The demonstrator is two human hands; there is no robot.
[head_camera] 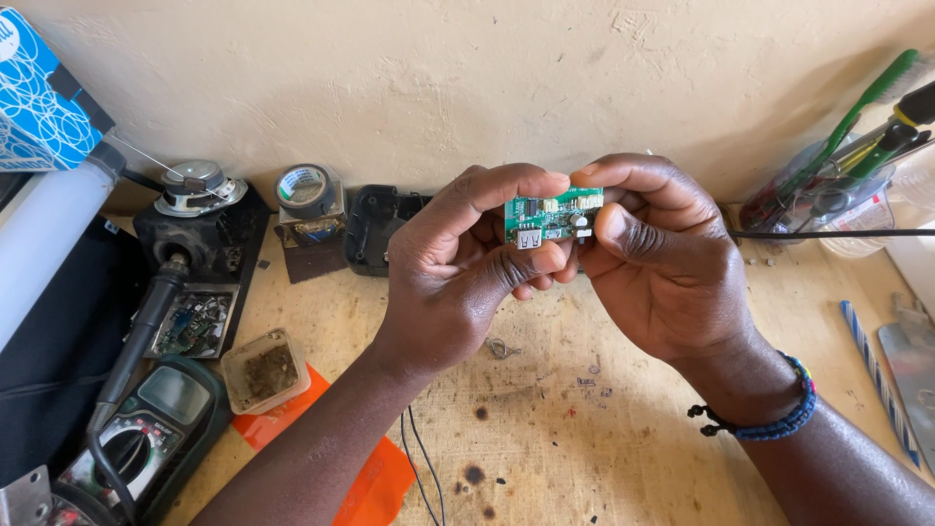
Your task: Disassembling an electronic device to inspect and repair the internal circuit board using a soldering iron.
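I have a small green circuit board [552,216] pinched between both hands, raised above the wooden bench [604,429] in front of the pale wall [467,78]. My left hand [458,268] grips its left end, thumb under the lower edge by the metal socket, forefinger curled over the top. My right hand [662,258] clasps the right end, thumb pressed on the board's face, the other fingers folded behind it. A beaded bracelet [769,414] sits on my right wrist.

Far left on the bench stands a black holder [200,244] with a coiled metal part on top, and just right of it a roll of tape [305,187] on a small stand. A black casing [375,229] lies just behind my left hand. Near left, a multimeter [156,429] lies with a black lead across it, and beside it a small clear tub [265,370] of brownish bits sits on an orange sheet [370,482]. 2 thin black wires [421,468] run toward the near edge below my left wrist. Far right, a clear jar [828,195] holds tools with green handles, and a black cable [828,234] crosses in front of it. A blue striped stick [877,375] lies at the right edge.
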